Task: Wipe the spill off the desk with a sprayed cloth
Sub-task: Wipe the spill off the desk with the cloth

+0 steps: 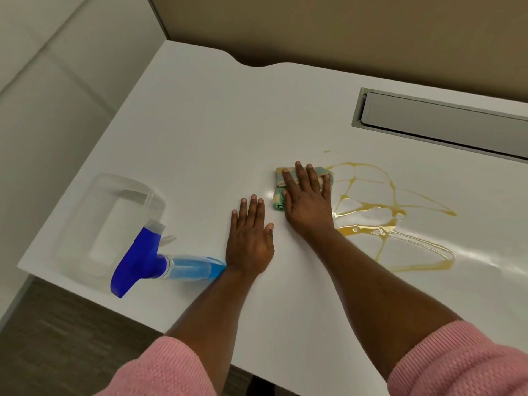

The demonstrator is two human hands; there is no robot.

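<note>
My right hand [307,200] lies flat on a folded green and yellow cloth [279,181], pressing it onto the white desk [200,132]. An amber spill [383,218] spreads in thin branching lines just right of the cloth, touching its right edge. Flat on the desk to the left of the cloth rests my left hand [250,238], fingers spread and holding nothing. A spray bottle [160,265] with a blue trigger head lies on its side by my left wrist, partly hidden behind my forearm.
A clear plastic container [105,215] sits near the desk's left corner, behind the bottle. A grey cable-tray flap [440,121] is set into the desk at the back right. The desk's left and front edges drop to carpet.
</note>
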